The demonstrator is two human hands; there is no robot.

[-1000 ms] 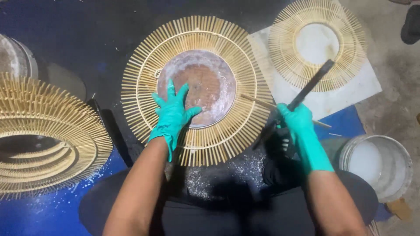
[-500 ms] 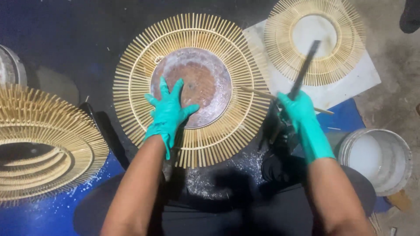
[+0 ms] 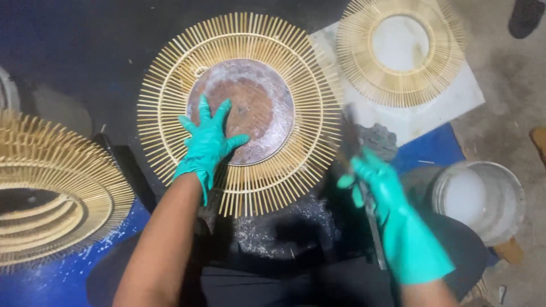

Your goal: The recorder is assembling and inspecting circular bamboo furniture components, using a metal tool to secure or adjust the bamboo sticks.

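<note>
Left hand (image 3: 207, 142) still flat, fingers spread on sunburst frame (image 3: 239, 108) disc. Right hand (image 3: 375, 185) fingers wrapped on dark blade (image 3: 372, 227), now swung down from raised; stroke underway.

The tool (image 3: 364, 187) in the right hand (image 3: 378, 185) is motion-blurred, so can't tell what kind it is. The stack of stick rings (image 3: 51, 193) runs off the left edge. The left hand (image 3: 207, 142) covers part of the rusty disc (image 3: 256, 108). A dark shoe (image 3: 526, 17) is cropped top right.
</note>
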